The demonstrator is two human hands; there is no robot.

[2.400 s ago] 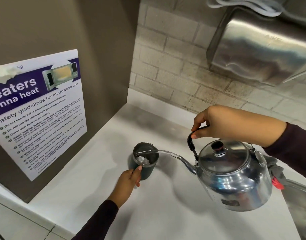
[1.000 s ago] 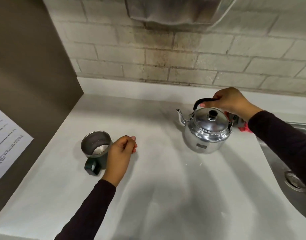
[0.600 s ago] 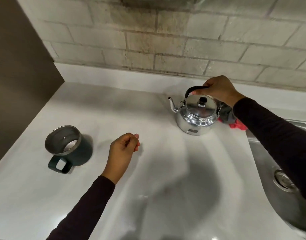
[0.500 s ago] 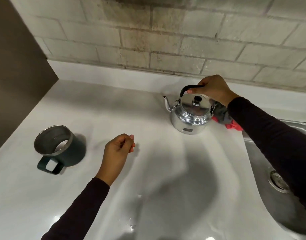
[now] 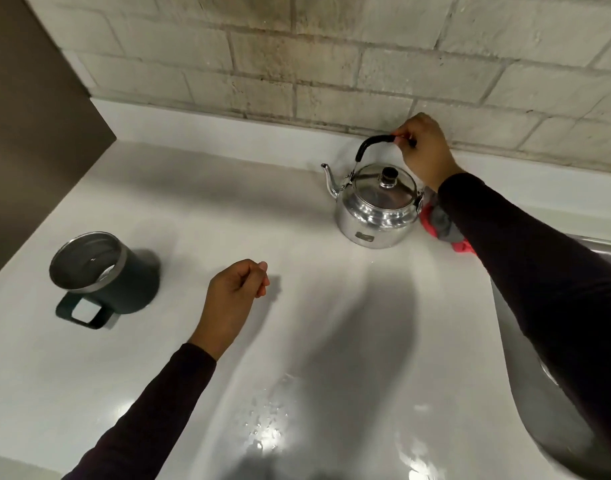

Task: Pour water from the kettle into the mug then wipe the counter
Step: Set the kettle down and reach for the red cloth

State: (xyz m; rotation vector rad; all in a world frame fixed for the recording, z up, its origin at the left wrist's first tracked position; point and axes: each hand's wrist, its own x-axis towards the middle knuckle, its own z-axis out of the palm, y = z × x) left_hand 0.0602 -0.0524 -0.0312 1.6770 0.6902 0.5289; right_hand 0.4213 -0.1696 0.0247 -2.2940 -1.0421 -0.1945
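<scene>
The shiny steel kettle (image 5: 376, 206) stands on the white counter (image 5: 200, 202) near the back wall, spout pointing left. My right hand (image 5: 423, 150) pinches its raised black handle at the top. A dark green mug (image 5: 104, 271) with a steel rim stands at the left, water inside, its handle toward me. My left hand (image 5: 233, 299) hovers over the counter to the right of the mug, fingers loosely curled, holding nothing. A grey and red cloth (image 5: 442, 226) lies behind the kettle, partly hidden by my right sleeve. Water drops (image 5: 266, 420) glisten on the counter's near part.
A steel sink (image 5: 553, 403) is set into the counter at the right edge. A brick wall (image 5: 331, 64) runs along the back. A brown cabinet side (image 5: 33, 109) closes off the left end.
Pouring has ended: the kettle went back and right and now stands by the cloth, my right hand still on its handle. My left hand let go of the mug and drew right.
</scene>
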